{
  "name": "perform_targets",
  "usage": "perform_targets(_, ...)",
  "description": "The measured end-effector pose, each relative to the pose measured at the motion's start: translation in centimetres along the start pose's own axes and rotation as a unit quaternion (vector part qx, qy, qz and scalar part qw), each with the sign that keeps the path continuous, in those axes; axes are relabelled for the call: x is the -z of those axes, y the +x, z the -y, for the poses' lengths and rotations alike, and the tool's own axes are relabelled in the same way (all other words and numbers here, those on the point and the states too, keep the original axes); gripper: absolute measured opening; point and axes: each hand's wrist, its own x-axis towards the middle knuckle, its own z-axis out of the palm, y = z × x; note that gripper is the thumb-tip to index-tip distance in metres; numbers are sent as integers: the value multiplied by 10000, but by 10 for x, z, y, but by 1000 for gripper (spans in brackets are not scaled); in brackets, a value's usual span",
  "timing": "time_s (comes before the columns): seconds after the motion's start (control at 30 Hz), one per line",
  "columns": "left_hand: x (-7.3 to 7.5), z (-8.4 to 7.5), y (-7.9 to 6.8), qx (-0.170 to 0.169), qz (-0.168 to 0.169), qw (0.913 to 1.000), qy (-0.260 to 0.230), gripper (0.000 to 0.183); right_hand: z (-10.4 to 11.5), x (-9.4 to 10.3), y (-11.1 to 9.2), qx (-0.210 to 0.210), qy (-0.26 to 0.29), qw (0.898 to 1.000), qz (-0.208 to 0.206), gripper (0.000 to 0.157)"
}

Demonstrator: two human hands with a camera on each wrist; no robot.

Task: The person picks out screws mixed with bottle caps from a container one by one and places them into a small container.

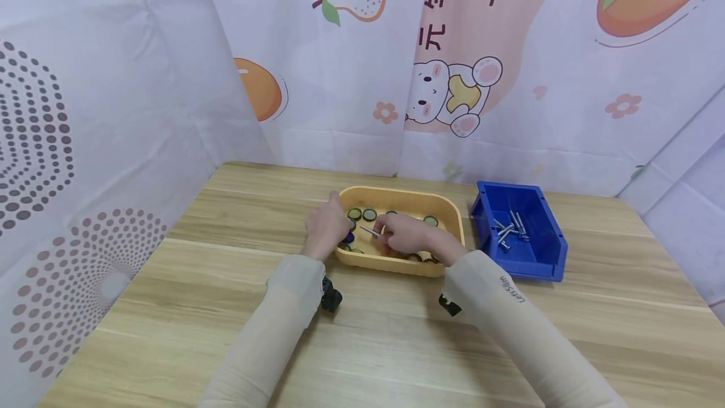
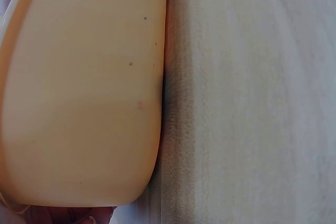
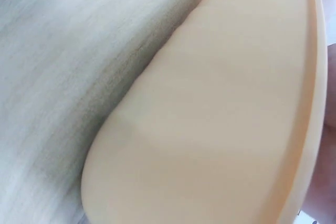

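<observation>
My left hand holds the left end of a yellow-orange plastic basin. In the left wrist view, some fingers show past the basin's end wall. Over the inside of the basin, my right hand pinches a slim silver metal bolt, its tip towards the left. Several bottle caps lie on the basin floor, and a dark blue cap sits beside the left hand. In the right wrist view the basin's outer wall hides most of the right hand.
To the right of the basin stands a blue plastic bin with several silver bolts in it. Both stand on a wood-grain table. A printed curtain hangs behind the table.
</observation>
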Motion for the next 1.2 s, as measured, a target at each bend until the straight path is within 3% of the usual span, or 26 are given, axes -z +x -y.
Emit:
perform_targets(0.57, 0, 0, 0, 37, 51, 10000, 12, 44, -1, 17, -14, 449, 468, 9973, -354, 22)
perform_targets(1.2, 0, 1, 1, -43, 42, 10000, -19, 39, -9, 32, -28, 225, 699, 9946, -728, 21)
